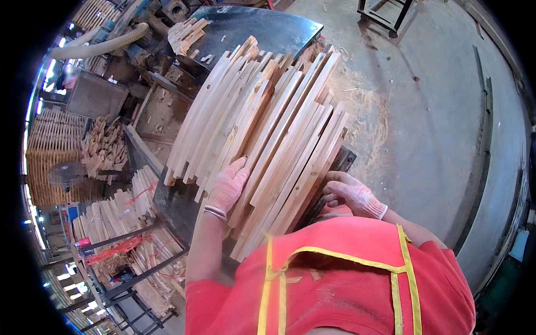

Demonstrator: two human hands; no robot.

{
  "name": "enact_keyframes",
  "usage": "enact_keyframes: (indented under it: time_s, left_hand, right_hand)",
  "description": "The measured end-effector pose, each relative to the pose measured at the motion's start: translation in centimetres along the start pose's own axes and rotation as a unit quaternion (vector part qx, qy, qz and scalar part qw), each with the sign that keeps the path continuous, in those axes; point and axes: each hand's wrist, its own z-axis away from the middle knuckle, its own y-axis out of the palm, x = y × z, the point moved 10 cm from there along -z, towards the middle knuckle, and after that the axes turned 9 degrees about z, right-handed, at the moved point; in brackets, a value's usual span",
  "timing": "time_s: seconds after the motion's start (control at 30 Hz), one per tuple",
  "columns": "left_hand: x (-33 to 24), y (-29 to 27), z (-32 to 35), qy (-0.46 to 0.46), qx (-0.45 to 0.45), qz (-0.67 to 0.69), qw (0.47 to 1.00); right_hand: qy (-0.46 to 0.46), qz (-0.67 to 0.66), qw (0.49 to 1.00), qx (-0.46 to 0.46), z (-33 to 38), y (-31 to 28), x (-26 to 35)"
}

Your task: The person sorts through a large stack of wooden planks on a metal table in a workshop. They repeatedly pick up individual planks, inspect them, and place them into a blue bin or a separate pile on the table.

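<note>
A broad pile of pale wooden strips (285, 128) lies side by side on a dark metal tabletop (173, 204), its ends uneven. My left hand (229, 187), in a white and pink knit glove, rests on the near part of the pile. Its fingers stretch along the side of one strip, without visibly wrapping round it. At the pile's right edge is my right hand (353, 194), gloved the same way. Those fingers are curled in beside the outermost strip, close to a dark metal edge (343, 159); the inside of that hand is hidden.
Short wood offcuts (187, 36) lie on the far tabletop. To the left stands a metal rack (120, 287) with bundled strips, near a fan (66, 176) and stacked wood (53, 145). A hose (106, 50) runs at upper left. Sawdust (371, 123) covers floor at right; a wheeled frame (385, 19) stands beyond.
</note>
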Motion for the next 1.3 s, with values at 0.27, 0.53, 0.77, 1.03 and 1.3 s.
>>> enact_keyframes:
  time_s: [0.27,0.53,0.77,1.03,1.3]
  left_hand:
    - [-0.2,-0.2,-0.5,-0.015,-0.065,-0.017,0.998]
    - [0.1,-2.1,0.6,-0.033,-0.059,0.158,0.985]
    - [1.0,-2.3,0.9,-0.035,-0.051,0.157,0.986]
    - [-2.0,-3.1,2.6,0.058,-0.142,-0.194,0.969]
    - [-2.3,-0.4,3.9,0.06,-0.179,-0.438,0.879]
  right_hand:
    - [0.014,-0.004,0.999,-0.042,0.4,-0.8,0.1]
    - [0.011,-0.022,1.0,-0.007,-0.4,-0.9,-0.9]
    - [0.007,-0.007,1.0,0.015,-0.7,-0.4,-1.5]
    - [0.003,-0.038,0.999,-0.02,0.1,-0.9,-1.5]
    - [0.009,-0.021,1.0,-0.01,-0.5,-1.7,-2.3]
